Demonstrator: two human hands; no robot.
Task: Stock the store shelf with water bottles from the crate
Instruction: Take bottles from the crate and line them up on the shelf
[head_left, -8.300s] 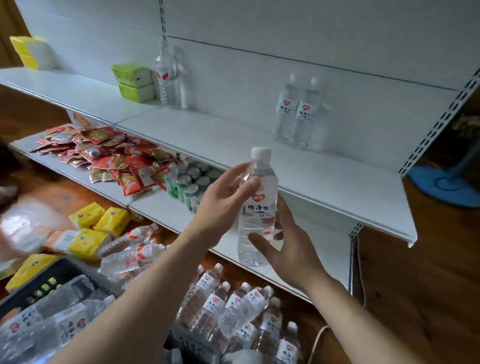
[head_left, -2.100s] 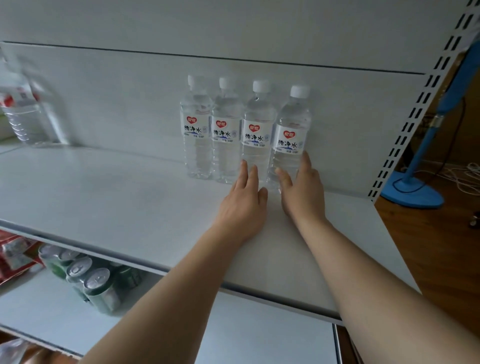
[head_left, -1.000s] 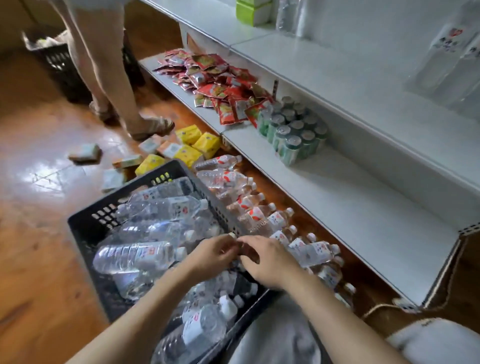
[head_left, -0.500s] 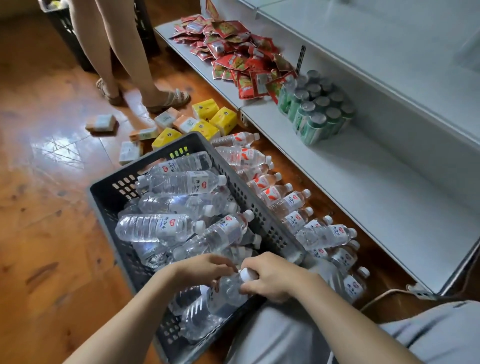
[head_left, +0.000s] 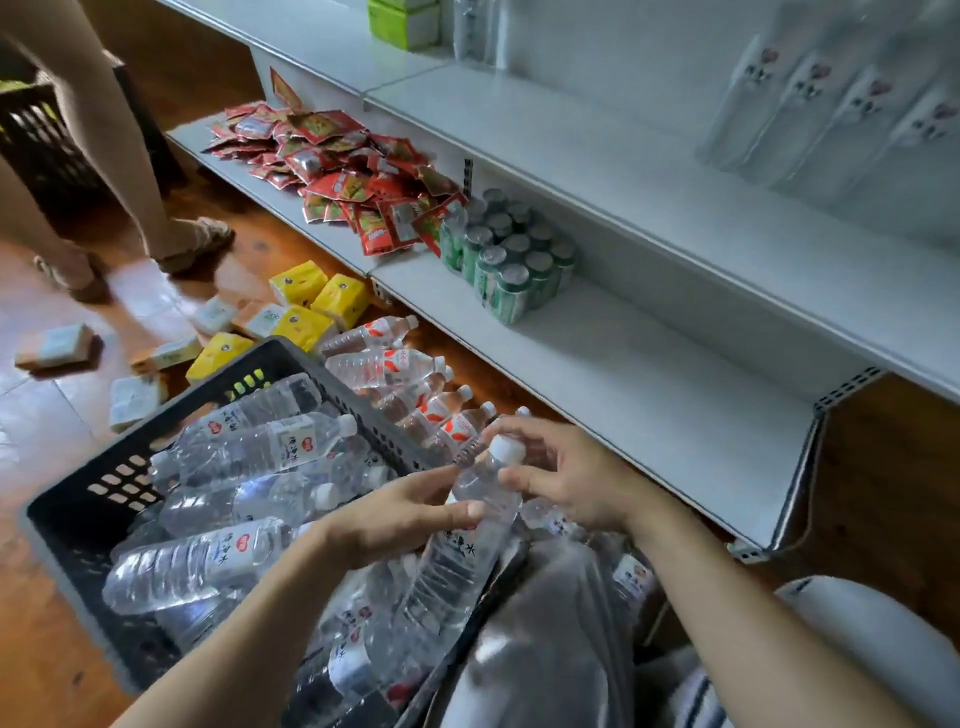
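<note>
1. Both hands are up out of the crate (head_left: 104, 488) now, a water bottle (head_left: 467, 530) with them; half a second ago they were still digging among the bottles.
2. Left hand (head_left: 400, 514) wraps the bottle's shoulder; right hand (head_left: 566, 478) pinches just under the white cap.
3. The bottle hangs tilted above the crate's near right corner, cap uppermost.
4. On the upper shelf (head_left: 597, 156), a row of bottles (head_left: 831, 114) stands against the back edge, blurred.
5. My read: pickup done, the lift to that row comes next, and the crate holds plenty more.
</note>
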